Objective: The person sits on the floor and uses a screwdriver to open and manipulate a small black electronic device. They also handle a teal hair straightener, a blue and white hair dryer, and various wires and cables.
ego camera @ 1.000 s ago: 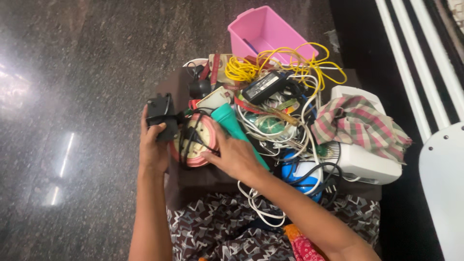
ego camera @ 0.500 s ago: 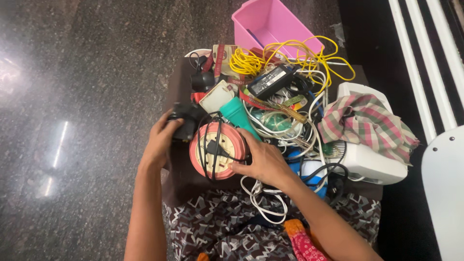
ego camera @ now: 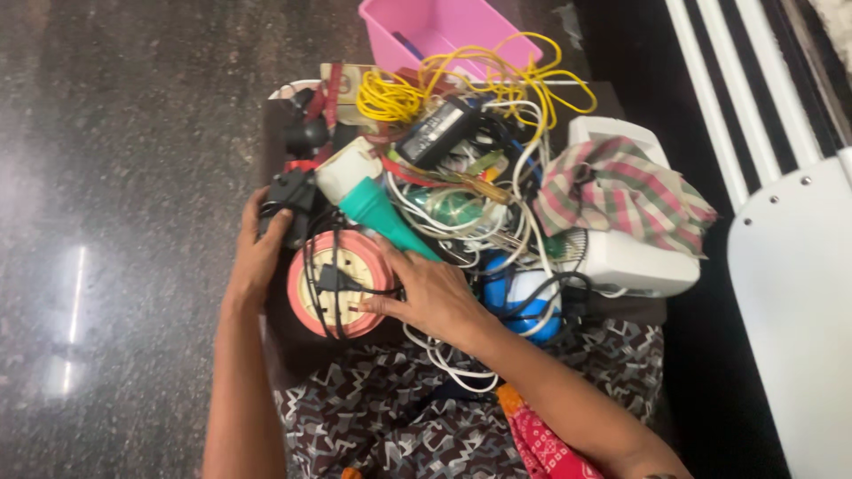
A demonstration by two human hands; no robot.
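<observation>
The left hand (ego camera: 259,257) is curled around a black plug block (ego camera: 288,197), with its fingers closed on the lower side of it, so the block stands just above the fingertips and at the left edge of the pile. The right hand (ego camera: 432,297) lies flat with the fingers spread apart, and the fingertips press on the right half of a round pink cable reel (ego camera: 337,284); it clamps nothing. The reel lies face up between the two hands, and a black cord (ego camera: 321,282) crosses it several times, going up to the plug block. Just above the right fingers a teal torch (ego camera: 382,215) lies tilted, its white head pointing up and left. Beside the right wrist, on the far side from the reel, there is a blue and white round object (ego camera: 524,297) under black wires. Further above the fingers a yellow cable (ego camera: 417,93) is tangled over a black power adapter (ego camera: 432,133), and a pink plastic basket (ego camera: 444,31) stands behind. A checked cloth (ego camera: 621,191) covers a white appliance (ego camera: 635,262), well apart from both hands.
</observation>
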